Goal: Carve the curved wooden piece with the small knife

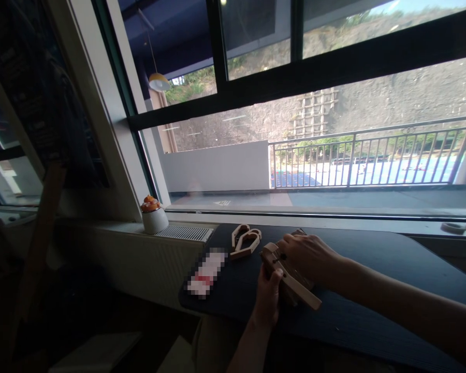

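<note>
My left hand (267,295) is closed around a light wooden piece (301,291) with a long straight arm, a rounded end and dark round holes, thumb pressed on its face. The piece is tilted just above the black table (349,305). My right hand (308,254) reaches in from the right, its fingers curled together over the far side of the wooden work. What those fingers pinch is hidden. More wood shows beneath both hands, too dark to make out. Two curved wooden frames (246,244) lie left of my hands, one overlapping the other.
A pixelated flat item (205,273) lies at the table's left edge. A white pot with an orange top (154,220) stands on the radiator (182,231) by the window. A roll of tape (452,228) rests on the sill at right.
</note>
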{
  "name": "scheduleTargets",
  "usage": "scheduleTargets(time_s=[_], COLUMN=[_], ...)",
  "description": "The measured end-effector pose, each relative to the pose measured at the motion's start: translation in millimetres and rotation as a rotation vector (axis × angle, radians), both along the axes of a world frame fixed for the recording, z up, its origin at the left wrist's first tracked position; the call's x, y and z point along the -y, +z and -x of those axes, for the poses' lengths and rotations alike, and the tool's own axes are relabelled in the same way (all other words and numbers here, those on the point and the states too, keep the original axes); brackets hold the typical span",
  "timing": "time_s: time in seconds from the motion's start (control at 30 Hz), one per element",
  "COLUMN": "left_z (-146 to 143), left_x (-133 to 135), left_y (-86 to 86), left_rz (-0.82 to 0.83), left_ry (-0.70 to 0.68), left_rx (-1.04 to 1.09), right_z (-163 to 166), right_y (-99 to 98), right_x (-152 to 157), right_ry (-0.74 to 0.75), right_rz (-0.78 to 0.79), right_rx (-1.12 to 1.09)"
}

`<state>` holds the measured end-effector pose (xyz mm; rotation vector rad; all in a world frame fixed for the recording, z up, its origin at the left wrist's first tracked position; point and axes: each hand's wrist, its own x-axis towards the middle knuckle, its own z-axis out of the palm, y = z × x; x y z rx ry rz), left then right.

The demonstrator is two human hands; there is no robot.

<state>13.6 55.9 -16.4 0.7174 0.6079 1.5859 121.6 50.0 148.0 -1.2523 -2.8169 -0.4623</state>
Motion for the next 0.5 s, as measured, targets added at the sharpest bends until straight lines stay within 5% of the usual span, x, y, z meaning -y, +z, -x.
scheduleTargets(time_s=[0.23, 0.5], left_z=[0.7, -1.3], left_x=[1.7, 4.2], left_y=[4.2, 5.8], left_rz=[0.022, 0.011], left_ry=[0.001, 0.010], left_rx=[0.016, 0.008], right_z=[-5.8, -8.3], right_y=[-8.1, -6.0], right_x=[-3.5, 3.0], right_ry=[-0.105, 0.063], right_rz=[0.076, 0.012], right_rx=[-0.053, -0.066])
